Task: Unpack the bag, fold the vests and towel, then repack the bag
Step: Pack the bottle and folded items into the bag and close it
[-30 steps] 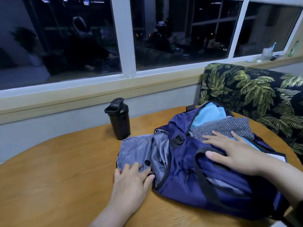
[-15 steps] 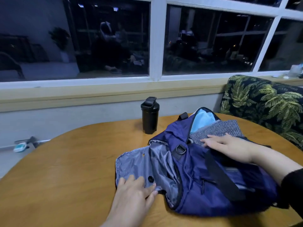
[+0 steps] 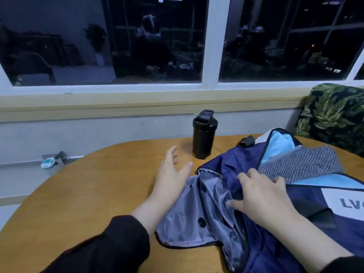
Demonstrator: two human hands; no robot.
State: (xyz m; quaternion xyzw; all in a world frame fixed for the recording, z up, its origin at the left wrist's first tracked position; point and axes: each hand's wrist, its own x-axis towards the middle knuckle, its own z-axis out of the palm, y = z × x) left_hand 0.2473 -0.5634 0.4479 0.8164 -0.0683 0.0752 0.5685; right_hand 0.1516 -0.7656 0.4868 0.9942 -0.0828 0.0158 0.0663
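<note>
A navy blue bag (image 3: 279,245) lies on the round wooden table (image 3: 82,194), its grey-lined flap (image 3: 183,219) spread open to the left. A grey knitted cloth (image 3: 303,164) and light blue fabric (image 3: 279,144) show in the bag's mouth. My right hand (image 3: 262,194) rests on the bag just left of the grey cloth, fingers spread. My left hand (image 3: 169,174) hovers open over the table beyond the flap, fingers stretched towards the black bottle (image 3: 203,134), apart from it.
The black shaker bottle stands upright at the table's far edge, below the window sill (image 3: 137,103). A palm-print chair (image 3: 332,117) sits at the back right. A small teal object (image 3: 47,163) lies by the wall at left.
My left hand has left the grey flap and moved forward towards the bottle. My right hand slid left off the grey cloth onto the bag's edge. The camera came closer.
</note>
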